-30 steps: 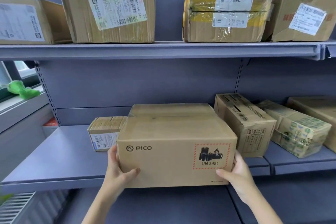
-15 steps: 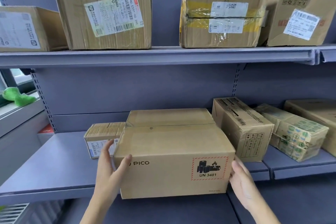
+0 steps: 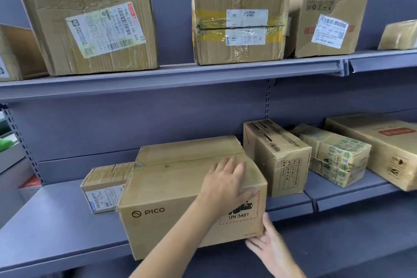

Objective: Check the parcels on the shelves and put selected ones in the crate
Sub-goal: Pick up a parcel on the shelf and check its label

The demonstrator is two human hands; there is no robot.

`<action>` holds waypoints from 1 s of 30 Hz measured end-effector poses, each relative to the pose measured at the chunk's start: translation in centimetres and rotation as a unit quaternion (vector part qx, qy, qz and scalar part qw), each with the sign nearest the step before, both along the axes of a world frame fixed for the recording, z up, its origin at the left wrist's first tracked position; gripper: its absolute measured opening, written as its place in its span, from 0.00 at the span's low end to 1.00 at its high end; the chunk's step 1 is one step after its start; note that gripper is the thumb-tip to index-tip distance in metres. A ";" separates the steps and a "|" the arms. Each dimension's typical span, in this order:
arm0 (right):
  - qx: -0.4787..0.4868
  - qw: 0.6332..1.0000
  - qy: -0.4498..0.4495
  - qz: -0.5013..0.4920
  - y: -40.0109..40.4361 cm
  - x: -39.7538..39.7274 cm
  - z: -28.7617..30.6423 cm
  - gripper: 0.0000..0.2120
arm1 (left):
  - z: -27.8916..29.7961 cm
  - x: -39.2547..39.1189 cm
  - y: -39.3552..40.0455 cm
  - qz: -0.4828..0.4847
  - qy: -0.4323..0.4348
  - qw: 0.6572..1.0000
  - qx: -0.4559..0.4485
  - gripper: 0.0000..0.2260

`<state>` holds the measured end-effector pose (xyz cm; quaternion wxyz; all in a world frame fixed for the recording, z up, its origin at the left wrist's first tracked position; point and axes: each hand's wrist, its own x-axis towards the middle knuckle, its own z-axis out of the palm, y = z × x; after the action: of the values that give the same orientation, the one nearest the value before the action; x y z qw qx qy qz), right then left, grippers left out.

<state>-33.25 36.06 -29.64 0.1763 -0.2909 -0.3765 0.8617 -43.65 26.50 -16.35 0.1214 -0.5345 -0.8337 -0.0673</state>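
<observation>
Upper shelf (image 3: pixel 171 75): five cardboard parcels (image 3: pixel 240 25); lower shelf (image 3: pixel 56 221): five parcels; two hands (image 3: pixel 225 184)

I'm looking at grey metal shelving: the upper shelf (image 3: pixel 171 72) has a row of labelled cardboard boxes (image 3: pixel 90 29), and the lower shelf (image 3: pixel 52 221) carries the PICO box (image 3: pixel 171 189) plus smaller parcels (image 3: pixel 106 185).

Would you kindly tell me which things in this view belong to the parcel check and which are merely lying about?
Job in hand:
- brown cardboard PICO box, left hand flat on top, right hand at its lower right corner
- other brown cardboard parcels on the grey metal shelves, e.g. yellow-taped box

Lying about:
- green soft object at far left
- red-and-white item beside the shelving
</observation>
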 end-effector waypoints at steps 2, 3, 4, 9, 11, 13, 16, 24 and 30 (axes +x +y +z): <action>-0.057 0.997 0.047 -0.006 -0.2 -0.2 0.4 0.22 | -0.3 0.2 0.9 0.013 0.014 0.999 -0.038 0.31; -0.070 0.995 0.066 -0.012 -0.2 -0.3 0.6 0.22 | -0.3 0.2 0.9 0.018 0.024 0.998 -0.047 0.30; -0.075 0.994 0.084 -0.016 -0.1 -0.3 0.7 0.22 | -0.2 0.2 0.8 0.020 0.030 0.998 -0.048 0.30; -0.015 0.990 0.128 -0.056 0.1 -0.8 4.2 0.19 | 2.7 -0.2 -1.0 0.027 0.024 0.998 0.047 0.31; 0.041 0.985 0.143 -0.088 0.3 -0.9 6.5 0.19 | 4.4 0.0 -2.0 0.025 0.000 0.994 0.106 0.32; 0.107 0.975 0.160 -0.114 0.3 -0.8 8.9 0.15 | 5.8 0.3 -3.1 0.022 -0.028 0.984 0.173 0.34; 0.212 0.948 0.188 -0.144 -0.1 -0.7 11.9 0.17 | 6.6 0.7 -4.6 0.037 -0.084 0.959 0.267 0.37; 0.373 0.888 0.195 -0.183 -2.8 -1.7 15.1 0.18 | 4.6 -0.4 -8.2 0.024 -0.227 0.871 0.434 0.25; 0.464 0.859 0.161 -0.148 -5.0 -4.0 16.7 0.21 | 3.5 -1.7 -10.9 0.041 -0.304 0.804 0.509 0.19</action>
<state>-37.21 31.11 -12.92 0.4741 -0.0851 -0.6518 0.5858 -45.32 15.60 -12.83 0.1192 -0.3135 -0.6950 -0.6359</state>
